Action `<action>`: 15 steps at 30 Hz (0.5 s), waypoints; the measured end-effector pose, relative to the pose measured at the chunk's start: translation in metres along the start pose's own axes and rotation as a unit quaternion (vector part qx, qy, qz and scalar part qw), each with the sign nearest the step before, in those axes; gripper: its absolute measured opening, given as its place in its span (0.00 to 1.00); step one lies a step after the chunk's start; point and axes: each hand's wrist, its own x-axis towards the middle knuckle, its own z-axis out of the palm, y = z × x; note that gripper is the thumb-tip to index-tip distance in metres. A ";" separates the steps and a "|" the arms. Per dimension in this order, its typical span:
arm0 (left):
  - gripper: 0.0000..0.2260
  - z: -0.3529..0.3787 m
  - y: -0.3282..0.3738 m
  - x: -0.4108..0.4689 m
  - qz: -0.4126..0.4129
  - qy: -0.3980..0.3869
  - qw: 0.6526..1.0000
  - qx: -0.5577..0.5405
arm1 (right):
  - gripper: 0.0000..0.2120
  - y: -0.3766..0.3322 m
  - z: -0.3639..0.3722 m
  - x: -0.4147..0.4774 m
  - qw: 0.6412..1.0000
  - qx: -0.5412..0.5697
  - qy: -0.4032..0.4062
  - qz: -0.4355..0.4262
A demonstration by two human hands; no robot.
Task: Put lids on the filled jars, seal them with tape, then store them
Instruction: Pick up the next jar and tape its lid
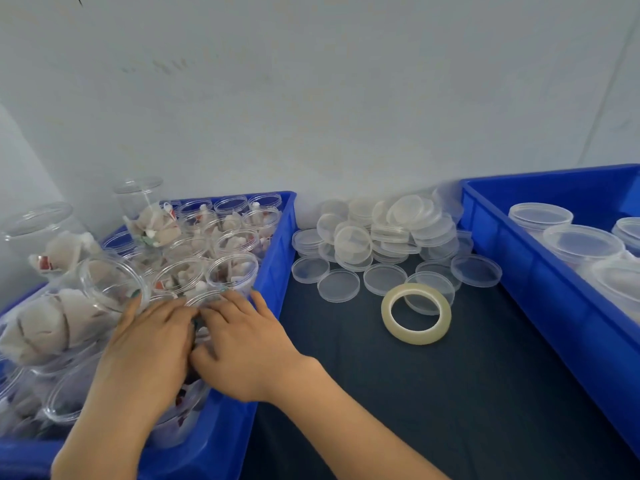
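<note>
From my remote feed I see 2 bare hands, the left hand [152, 344] and the right hand [242, 344], both with slim fingers [237, 304]. Back from the fingers, the wrists and both forearms are uncovered as well: the left forearm [104, 427] and the right forearm [363, 420] run bare to the lower edge of my view. The fingertips are too blurred for me to read the nails.
</note>
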 end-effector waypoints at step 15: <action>0.44 0.010 -0.076 0.007 -0.187 0.179 0.960 -0.110 | 0.23 0.006 0.004 -0.004 0.998 0.069 -0.009 -0.007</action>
